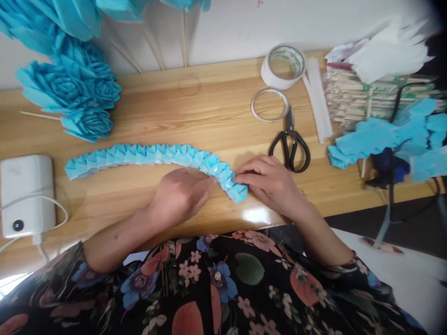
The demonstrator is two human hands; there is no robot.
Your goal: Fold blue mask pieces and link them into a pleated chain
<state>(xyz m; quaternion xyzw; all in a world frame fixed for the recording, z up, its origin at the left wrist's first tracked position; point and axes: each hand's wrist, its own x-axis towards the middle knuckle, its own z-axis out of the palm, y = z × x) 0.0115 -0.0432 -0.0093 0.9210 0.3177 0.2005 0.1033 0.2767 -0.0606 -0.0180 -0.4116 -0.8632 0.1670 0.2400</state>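
A long strip of folded, pleated light-blue paper [150, 154] lies curved across the wooden table, its right end bending down toward me. My left hand [183, 193] is at the strip's lower edge, fingers curled and the index finger reaching to the pleats near the right end. On the other side, my right hand [267, 181] pinches the edge of the strip close to its right tip, thumb and fingers together. The left fingertips are partly hidden, so their hold looks like a pinch on the same paper. Black-handled scissors [289, 142] lie just beyond my right hand.
Two tape rolls, a thick one [282, 67] and a thin one [270, 105], lie behind the scissors. Blue paper flowers [70, 93] stand at the back left, above a white power bank [28, 195] with a cable. Bundled sticks [349, 93] and blue paper strips [370, 137] are at right.
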